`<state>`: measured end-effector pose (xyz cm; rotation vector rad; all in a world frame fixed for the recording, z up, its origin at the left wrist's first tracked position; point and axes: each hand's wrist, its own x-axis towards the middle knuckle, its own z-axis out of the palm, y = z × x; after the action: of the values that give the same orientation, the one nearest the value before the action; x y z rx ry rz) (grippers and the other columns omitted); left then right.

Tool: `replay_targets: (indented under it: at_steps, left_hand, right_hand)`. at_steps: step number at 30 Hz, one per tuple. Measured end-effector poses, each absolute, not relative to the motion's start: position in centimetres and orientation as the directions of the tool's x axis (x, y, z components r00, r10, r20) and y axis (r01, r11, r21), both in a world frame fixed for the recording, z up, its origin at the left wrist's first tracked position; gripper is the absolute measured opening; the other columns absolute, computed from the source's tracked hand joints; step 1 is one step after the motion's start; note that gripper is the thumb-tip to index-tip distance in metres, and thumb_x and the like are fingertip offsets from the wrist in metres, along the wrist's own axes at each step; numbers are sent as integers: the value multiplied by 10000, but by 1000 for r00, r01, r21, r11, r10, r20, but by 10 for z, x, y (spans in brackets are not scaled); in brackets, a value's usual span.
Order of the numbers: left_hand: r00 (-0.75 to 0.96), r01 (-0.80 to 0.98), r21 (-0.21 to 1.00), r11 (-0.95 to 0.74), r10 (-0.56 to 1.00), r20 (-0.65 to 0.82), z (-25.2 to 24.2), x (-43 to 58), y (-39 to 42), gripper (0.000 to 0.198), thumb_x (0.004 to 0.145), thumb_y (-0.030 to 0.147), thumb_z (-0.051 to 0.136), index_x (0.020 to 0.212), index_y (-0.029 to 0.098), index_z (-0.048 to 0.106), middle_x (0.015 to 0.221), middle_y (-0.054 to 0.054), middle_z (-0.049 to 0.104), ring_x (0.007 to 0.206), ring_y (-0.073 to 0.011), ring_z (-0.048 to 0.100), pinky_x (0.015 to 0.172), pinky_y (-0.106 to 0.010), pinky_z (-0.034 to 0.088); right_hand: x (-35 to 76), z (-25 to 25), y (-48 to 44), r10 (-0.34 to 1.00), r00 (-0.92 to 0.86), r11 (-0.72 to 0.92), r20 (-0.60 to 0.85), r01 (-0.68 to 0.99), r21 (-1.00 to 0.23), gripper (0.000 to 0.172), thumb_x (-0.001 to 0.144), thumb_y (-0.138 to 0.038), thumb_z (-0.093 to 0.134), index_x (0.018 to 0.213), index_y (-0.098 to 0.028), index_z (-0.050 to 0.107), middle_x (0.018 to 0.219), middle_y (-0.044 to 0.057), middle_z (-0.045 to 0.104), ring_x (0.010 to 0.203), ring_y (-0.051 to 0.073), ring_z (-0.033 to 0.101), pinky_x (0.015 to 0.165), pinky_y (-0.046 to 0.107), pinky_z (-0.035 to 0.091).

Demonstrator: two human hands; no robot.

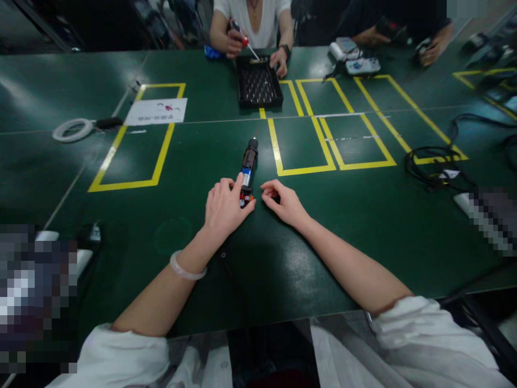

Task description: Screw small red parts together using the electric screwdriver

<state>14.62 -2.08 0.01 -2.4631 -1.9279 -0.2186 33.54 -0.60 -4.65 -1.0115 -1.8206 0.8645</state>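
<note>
My left hand (224, 205) lies palm down over the rear end of an electric screwdriver (249, 159). Its fingers and thumb close about that end, where small red and orange parts show. The screwdriver has a dark body, a blue and white label and a thin bit pointing away from me. Just to its right, my right hand (283, 203) rests on the table with loosely curled fingers. A small gap shows between its thumb and fingers, and I see nothing held there.
Across the green table (218, 124), a person works with a red-tipped screwdriver (245, 41) over a black tray (260, 99). Yellow tape marks rectangles. A paper sheet (156, 111) and white coil (72, 130) lie left; black cables (430, 164) lie right.
</note>
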Motion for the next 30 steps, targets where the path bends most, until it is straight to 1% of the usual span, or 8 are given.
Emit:
replay_targets:
  at_steps: [6, 10, 12, 18, 21, 23, 27, 30]
  left_hand:
    - [158, 987, -28, -156, 984, 81, 3, 100, -17, 742, 921, 567, 448, 1536, 172, 322, 1263, -203, 488, 1082, -365, 521, 875, -438, 444]
    - [71, 995, -68, -67, 996, 54, 8, 55, -9, 756, 936, 602, 374, 1527, 134, 317, 1298, -232, 463, 1127, -387, 503, 899, -462, 451]
    - [20, 997, -74, -17, 999, 42, 10, 30, -4, 768, 934, 618, 356, 1516, 119, 318, 1312, -244, 452, 1159, -399, 491, 911, -479, 455]
    - [-184, 982, -53, 183, 983, -4, 9, -40, 12, 832, 884, 708, 347, 1480, 128, 335, 1359, -251, 414, 1198, -422, 475, 932, -525, 450]
    - [-278, 959, -75, 275, 960, -38, 9, -65, 17, 815, 872, 708, 359, 1439, 123, 364, 1375, -260, 407, 1226, -428, 449, 937, -529, 442]
    - [-327, 941, -103, 323, 945, -28, 10, -77, 18, 792, 872, 691, 370, 1426, 125, 370, 1392, -268, 404, 1224, -431, 450, 925, -526, 442]
    - [-376, 922, -110, 372, 927, -11, 11, -87, 16, 782, 890, 668, 340, 1426, 100, 372, 1396, -298, 412, 1198, -449, 474, 911, -531, 433]
    - [-367, 925, -91, 369, 929, 33, 10, -87, 13, 760, 886, 659, 372, 1422, 122, 403, 1388, -279, 436, 1192, -445, 484, 907, -522, 432]
  right_hand:
    - [337, -49, -5, 888, -311, 428, 338, 291, -856, 196, 904, -204, 549, 1098, -196, 569, 899, 25, 656, 814, 148, 626, 803, 296, 504]
    - [337, -48, -6, 892, -316, 419, 324, 308, -854, 186, 906, -201, 545, 1089, -203, 576, 898, 24, 654, 825, 150, 631, 810, 297, 505]
    - [337, -47, -6, 893, -318, 417, 319, 313, -854, 175, 907, -203, 543, 1078, -202, 580, 891, 25, 653, 821, 152, 632, 808, 299, 506]
    - [337, -47, -6, 891, -316, 422, 325, 318, -849, 168, 903, -203, 545, 1063, -191, 596, 883, 29, 654, 819, 157, 633, 812, 308, 505]
    - [337, -47, -6, 893, -315, 417, 321, 313, -853, 151, 905, -205, 548, 1045, -195, 605, 890, 29, 660, 824, 155, 638, 810, 302, 508]
    - [337, -46, -5, 894, -319, 416, 316, 323, -850, 134, 903, -201, 550, 1020, -196, 614, 894, 30, 666, 827, 156, 641, 810, 302, 509]
    - [337, -45, -5, 893, -326, 420, 309, 359, -834, 107, 894, -190, 556, 971, -194, 631, 890, 33, 678, 823, 161, 643, 808, 308, 504]
    - [337, -44, -4, 887, -336, 433, 316, 368, -823, 106, 896, -187, 555, 961, -192, 638, 890, 35, 682, 820, 163, 641, 804, 308, 499]
